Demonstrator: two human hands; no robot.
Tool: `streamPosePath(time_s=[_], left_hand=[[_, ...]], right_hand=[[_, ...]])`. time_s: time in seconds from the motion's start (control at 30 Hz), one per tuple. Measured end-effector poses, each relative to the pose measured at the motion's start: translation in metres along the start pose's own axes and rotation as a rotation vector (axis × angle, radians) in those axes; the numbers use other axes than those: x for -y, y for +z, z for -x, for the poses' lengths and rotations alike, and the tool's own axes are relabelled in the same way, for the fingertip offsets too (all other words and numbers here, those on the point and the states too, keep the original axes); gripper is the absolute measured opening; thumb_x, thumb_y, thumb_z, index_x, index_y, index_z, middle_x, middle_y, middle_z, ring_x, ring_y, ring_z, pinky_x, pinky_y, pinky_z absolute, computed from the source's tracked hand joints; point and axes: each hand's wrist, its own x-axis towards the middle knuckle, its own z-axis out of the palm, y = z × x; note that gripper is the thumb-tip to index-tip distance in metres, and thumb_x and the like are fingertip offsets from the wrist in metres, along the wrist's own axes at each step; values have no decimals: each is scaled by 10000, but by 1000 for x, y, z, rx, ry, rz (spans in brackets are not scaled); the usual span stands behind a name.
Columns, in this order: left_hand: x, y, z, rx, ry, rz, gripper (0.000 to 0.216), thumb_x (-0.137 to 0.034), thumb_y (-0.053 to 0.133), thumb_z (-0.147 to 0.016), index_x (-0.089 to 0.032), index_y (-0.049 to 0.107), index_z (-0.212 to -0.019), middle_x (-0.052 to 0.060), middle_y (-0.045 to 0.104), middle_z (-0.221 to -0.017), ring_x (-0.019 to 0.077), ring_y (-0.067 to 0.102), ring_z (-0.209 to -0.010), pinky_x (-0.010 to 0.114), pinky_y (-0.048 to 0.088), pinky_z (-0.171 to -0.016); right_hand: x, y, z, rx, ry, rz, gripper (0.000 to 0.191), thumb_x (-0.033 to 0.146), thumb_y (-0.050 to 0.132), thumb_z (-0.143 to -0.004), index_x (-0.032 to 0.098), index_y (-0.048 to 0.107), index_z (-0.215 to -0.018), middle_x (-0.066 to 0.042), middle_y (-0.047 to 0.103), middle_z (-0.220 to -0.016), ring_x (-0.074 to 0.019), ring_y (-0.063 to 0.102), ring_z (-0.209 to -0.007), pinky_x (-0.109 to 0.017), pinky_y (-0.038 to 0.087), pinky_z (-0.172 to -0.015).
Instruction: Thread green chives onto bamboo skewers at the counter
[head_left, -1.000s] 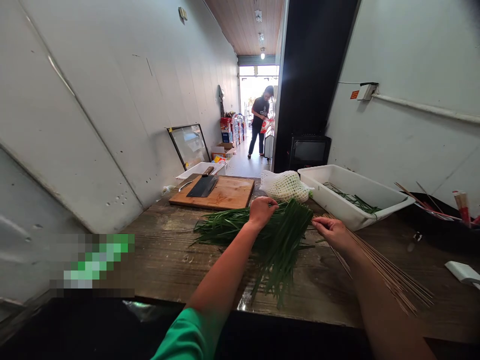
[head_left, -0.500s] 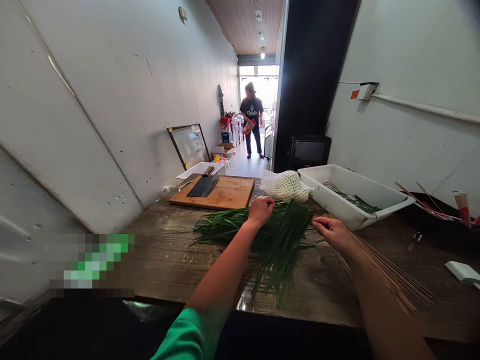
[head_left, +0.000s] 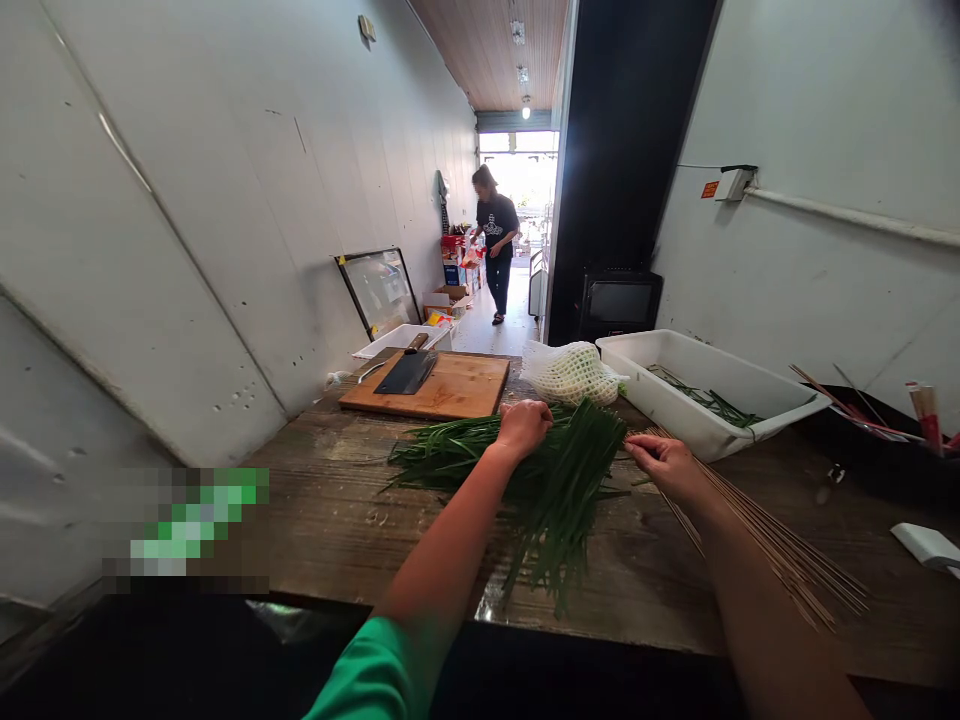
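A pile of long green garlic chives [head_left: 442, 445] lies across the wooden table, and a row of them [head_left: 562, 510] fans toward me. My left hand [head_left: 523, 428] rests over the pile with its fingers curled down into the leaves; the fingertips are partly hidden. At the right edge of the row, my right hand [head_left: 664, 462] is closed in a pinch, apparently on the end of a thin skewer, most of which the chives hide. Under and beside my right forearm lie several loose bamboo skewers [head_left: 780, 535].
Behind the pile, a cleaver [head_left: 409, 372] lies on a cutting board [head_left: 469, 385]. Net-wrapped produce [head_left: 574, 372] sits between the board and a white tub [head_left: 780, 415] holding some chives. A dark container [head_left: 847, 440] stands at right. A person [head_left: 495, 235] is in the passage beyond.
My left hand has shifted slightly, its fingers lower over the chives. My right hand stays in place. The person in the passage has turned and moved left toward the boxes.
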Motion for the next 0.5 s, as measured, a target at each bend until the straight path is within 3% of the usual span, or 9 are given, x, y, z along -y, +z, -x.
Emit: streamPosePath(time_s=[0.2,0.33,0.5], left_hand=[[2,-4,-1,46,-1,-23,162,-236,552,-791,-214,704,-843,53,714,-934,229,611,-964,397,370,-882],[10,-17,-1,-69,-100,-69,214,-239,493,-829,-217,701,-872,55,704,-972,231,604,-987,422,371,-898],[20,-32,3,196,-121,-147,88,-251,638,-711,-240,707,-765,43,710,-919,240,617,-942,458,337,-965]], right_hand=[[-1,0,0,-9,2,2,367,454,537,-734,150,724,-819,-60,712,-775,-194,612,-691,-283,462,-637],[0,1,-1,-15,17,12,373,466,540,-726,157,729,-812,-57,713,-754,-199,613,-685,-284,460,-627],[-2,1,-1,-11,0,3,371,462,546,-729,154,732,-820,-54,712,-756,-193,608,-681,-281,455,-626]])
